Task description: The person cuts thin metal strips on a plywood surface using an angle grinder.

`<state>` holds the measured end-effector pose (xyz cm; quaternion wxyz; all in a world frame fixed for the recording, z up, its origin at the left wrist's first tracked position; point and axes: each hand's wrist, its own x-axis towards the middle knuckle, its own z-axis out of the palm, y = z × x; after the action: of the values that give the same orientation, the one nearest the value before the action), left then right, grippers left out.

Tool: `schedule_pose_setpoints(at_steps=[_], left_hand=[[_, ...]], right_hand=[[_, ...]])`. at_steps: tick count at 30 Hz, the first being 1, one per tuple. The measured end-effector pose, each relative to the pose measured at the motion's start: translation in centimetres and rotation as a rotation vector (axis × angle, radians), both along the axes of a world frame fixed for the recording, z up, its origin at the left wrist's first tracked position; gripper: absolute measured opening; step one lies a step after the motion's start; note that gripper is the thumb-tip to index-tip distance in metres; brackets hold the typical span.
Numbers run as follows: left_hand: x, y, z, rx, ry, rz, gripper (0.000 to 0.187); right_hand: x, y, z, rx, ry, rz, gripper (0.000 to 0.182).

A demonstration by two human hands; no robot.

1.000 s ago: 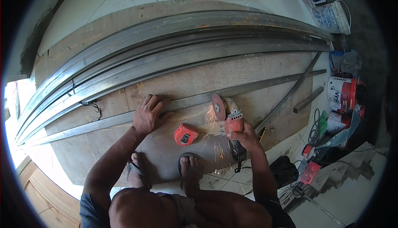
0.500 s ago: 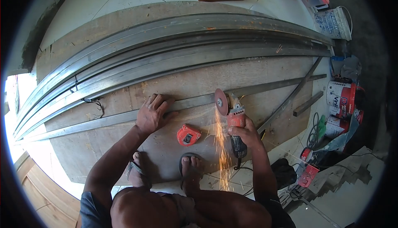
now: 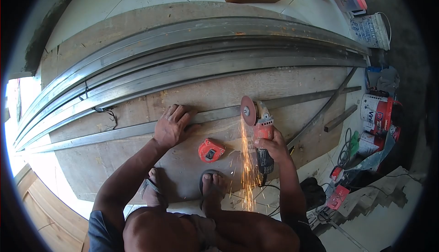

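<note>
My right hand [image 3: 273,146] grips a red and black angle grinder [image 3: 263,129] by its body. The grinder's reddish-brown disc [image 3: 247,108] meets a long grey metal bar [image 3: 217,113], and a stream of orange sparks [image 3: 248,169] sprays down towards me. To the left of the disc, my left hand [image 3: 171,126] presses on the same bar with its fingers curled over it. A red tape measure [image 3: 211,150] lies on the board between my hands, just below the bar.
Several long metal tubes [image 3: 183,69] lie across the plywood board [image 3: 114,169] beyond the bar. A short bar piece [image 3: 340,118] and a thin strip [image 3: 320,110] are at right. Paint cans [image 3: 377,112], a bucket [image 3: 369,31] and cords stand farther right. My sandalled feet [image 3: 212,185] are near the sparks.
Sparks still fly from the disc, in a somewhat broader spray. The view has shifted slightly; both hands keep their places on the bar and grinder.
</note>
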<state>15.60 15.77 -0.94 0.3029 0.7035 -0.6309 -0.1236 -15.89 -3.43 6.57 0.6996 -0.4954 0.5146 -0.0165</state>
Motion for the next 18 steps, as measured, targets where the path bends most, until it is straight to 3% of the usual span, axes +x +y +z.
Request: schedule_pose_setpoints(at_steps=[18], left_hand=[[-0.1, 0.0, 0.0, -0.002, -0.014, 0.002, 0.044]], right_hand=[[-1.0, 1.2, 0.0, -0.044, 0.045, 0.008, 0.046]])
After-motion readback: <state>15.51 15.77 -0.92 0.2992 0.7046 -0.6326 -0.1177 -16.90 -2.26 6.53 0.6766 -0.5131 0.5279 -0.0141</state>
